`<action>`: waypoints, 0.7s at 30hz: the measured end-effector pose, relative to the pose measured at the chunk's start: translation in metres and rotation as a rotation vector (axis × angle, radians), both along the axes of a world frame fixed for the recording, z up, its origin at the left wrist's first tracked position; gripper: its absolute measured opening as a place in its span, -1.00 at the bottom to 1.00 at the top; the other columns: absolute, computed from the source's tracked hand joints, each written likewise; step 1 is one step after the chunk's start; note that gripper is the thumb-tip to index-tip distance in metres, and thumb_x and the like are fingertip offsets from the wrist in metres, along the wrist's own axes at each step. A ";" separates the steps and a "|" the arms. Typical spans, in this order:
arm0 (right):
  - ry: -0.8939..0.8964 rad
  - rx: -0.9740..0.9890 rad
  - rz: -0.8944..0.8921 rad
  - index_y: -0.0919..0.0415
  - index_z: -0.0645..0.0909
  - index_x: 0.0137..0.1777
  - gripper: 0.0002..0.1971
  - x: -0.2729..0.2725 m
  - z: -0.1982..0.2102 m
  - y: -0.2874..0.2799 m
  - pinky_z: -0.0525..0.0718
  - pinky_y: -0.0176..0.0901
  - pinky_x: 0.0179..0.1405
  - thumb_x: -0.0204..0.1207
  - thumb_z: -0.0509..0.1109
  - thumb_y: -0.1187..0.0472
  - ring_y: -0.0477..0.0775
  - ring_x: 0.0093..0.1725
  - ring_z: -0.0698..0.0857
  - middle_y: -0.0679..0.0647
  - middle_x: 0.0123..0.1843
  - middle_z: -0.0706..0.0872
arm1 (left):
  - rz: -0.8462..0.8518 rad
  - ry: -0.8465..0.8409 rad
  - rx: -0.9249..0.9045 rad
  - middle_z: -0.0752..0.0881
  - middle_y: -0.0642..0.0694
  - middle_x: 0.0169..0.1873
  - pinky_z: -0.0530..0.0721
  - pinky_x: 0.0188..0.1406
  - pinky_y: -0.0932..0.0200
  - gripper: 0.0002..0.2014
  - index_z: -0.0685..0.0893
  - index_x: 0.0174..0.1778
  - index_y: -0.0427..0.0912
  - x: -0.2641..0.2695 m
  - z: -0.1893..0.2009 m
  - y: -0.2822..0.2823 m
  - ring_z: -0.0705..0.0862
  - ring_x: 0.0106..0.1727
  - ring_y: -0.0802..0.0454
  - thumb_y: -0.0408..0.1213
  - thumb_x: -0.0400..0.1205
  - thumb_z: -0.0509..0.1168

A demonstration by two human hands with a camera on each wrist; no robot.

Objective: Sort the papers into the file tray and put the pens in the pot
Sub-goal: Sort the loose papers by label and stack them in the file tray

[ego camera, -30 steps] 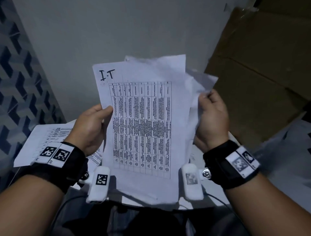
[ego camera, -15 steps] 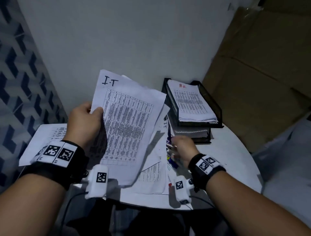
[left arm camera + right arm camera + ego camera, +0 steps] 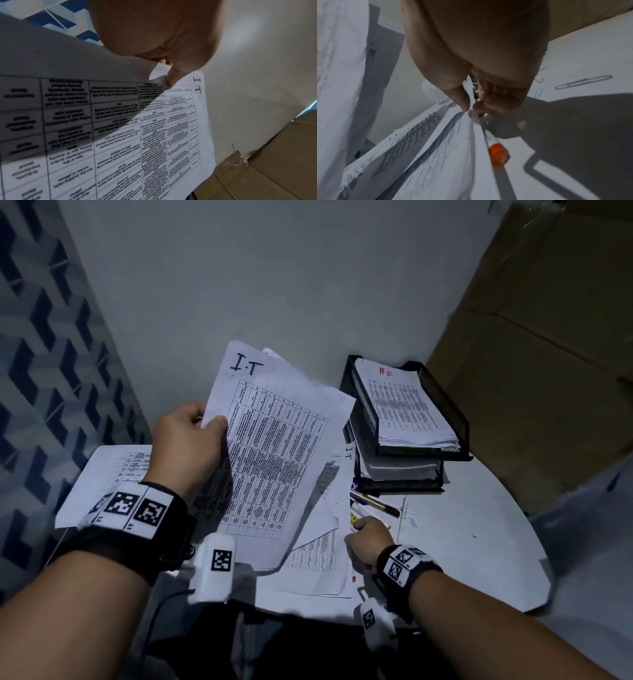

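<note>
My left hand (image 3: 191,436) holds up a stack of printed papers marked "I.T" (image 3: 274,460) by its left edge; thumb and fingers pinch that edge (image 3: 164,79). My right hand (image 3: 368,534) is down on the round white table (image 3: 479,542). Its thumb and fingers pinch the right edge of the loose sheets (image 3: 436,135) lying there. An orange-capped pen (image 3: 497,154) lies just below the pinch. More pens (image 3: 375,503) lie beyond the hand. The black mesh file tray (image 3: 455,446) has "H.R" papers (image 3: 404,409) in its top tier. No pot is in view.
Another printed sheet (image 3: 109,470) hangs over the table's left edge. Paperclips (image 3: 583,81) lie on the table to the right of my hand. Cardboard boxes (image 3: 548,354) stand to the right, and a white wall (image 3: 274,285) is behind.
My right hand let go of the I.T stack and dropped to the table beside the pens. The left hand now holds the stack alone, tilted left, uncovering the tray.
</note>
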State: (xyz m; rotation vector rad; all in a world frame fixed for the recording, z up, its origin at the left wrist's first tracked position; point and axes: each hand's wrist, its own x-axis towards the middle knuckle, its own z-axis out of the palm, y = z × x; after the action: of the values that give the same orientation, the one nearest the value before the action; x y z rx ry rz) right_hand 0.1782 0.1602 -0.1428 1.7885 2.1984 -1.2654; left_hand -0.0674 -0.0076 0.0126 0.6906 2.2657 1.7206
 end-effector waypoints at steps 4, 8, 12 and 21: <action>-0.042 0.002 0.038 0.01 0.50 -0.39 -0.69 0.002 0.005 0.007 0.50 -0.29 -0.43 0.58 0.38 0.25 0.06 -0.40 0.55 -0.01 -0.41 0.55 | -0.007 -0.020 0.010 0.86 -0.09 -0.09 0.71 -0.07 0.11 -0.87 0.80 0.06 -0.16 -0.002 -0.001 0.000 0.82 -0.07 -0.06 -0.25 0.70 0.36; -0.005 0.041 0.011 0.02 0.50 -0.34 -0.73 0.002 0.017 0.014 0.58 -0.22 -0.28 0.62 0.31 0.21 0.08 -0.35 0.58 0.04 -0.31 0.60 | -0.017 -0.067 0.037 0.86 -0.05 -0.09 0.72 -0.11 0.14 -0.85 0.80 0.11 -0.17 -0.001 -0.001 0.000 0.83 -0.09 0.00 -0.26 0.71 0.36; 0.152 0.256 -0.101 0.17 0.41 -0.19 -0.81 0.002 0.047 0.020 0.47 -0.20 -0.35 0.68 0.19 0.27 0.09 -0.32 0.54 0.09 -0.24 0.58 | -0.030 -0.163 0.106 0.87 0.02 -0.17 0.75 -0.14 0.17 -0.86 0.81 0.08 -0.17 -0.003 0.001 0.000 0.85 -0.14 0.02 -0.27 0.70 0.37; 0.243 0.636 0.106 0.11 0.54 0.16 -0.87 0.019 0.143 0.034 0.50 -0.12 -0.19 0.76 0.18 0.28 0.13 -0.16 0.64 0.07 -0.15 0.68 | -0.145 -0.449 0.306 0.90 -0.10 -0.01 0.82 0.05 0.06 -0.82 0.78 0.22 -0.24 0.005 0.009 0.005 0.88 0.02 0.00 -0.38 0.78 0.30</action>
State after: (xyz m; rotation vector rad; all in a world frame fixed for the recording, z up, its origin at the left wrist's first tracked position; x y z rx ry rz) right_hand 0.1972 0.1943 -0.0003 1.7077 3.0475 -0.8514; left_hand -0.0622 -0.0028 0.0217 0.4482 1.6374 1.9358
